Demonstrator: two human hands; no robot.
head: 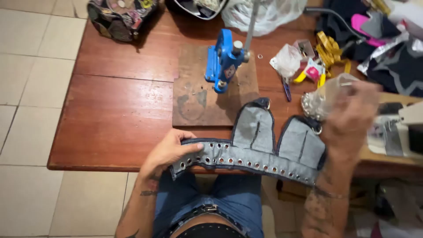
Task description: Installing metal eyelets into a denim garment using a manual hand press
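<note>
A grey denim garment piece (264,141) with two cup shapes and a band of metal eyelets lies at the near edge of the wooden table (119,110). My left hand (169,150) rests flat on the left end of its eyelet band. My right hand (350,117) is raised and blurred above the right cup, closed on a clear plastic bag of small metal pieces (324,97). A blue hand press (224,59) stands on a wooden board (198,97) just behind the garment.
Behind the press lie a clear plastic bag (264,15), a patterned pouch (119,17), a yellow measuring tape (329,53), blue-handled scissors (286,90) and dark fabric (396,61). A sewing machine part (410,128) sits at the right. Tiled floor (31,88) lies to the left.
</note>
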